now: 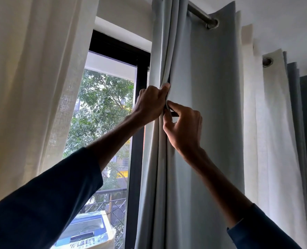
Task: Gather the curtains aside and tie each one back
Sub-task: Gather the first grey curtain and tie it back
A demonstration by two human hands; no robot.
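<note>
Two hands, our left hand (pixel 151 103) and right hand (pixel 183 127), clamp one grey curtain (pixel 208 105), its gathered folds hanging vertically.

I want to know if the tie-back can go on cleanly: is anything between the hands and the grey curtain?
Nothing visible: the left hand and right hand are both already gripping the grey curtain folds directly.

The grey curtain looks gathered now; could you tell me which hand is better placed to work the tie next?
Probably the right hand: its fingers already pinch something dark and narrow against the grey curtain. The left hand clamps the gathered folds and looks needed there to hold them.
</note>
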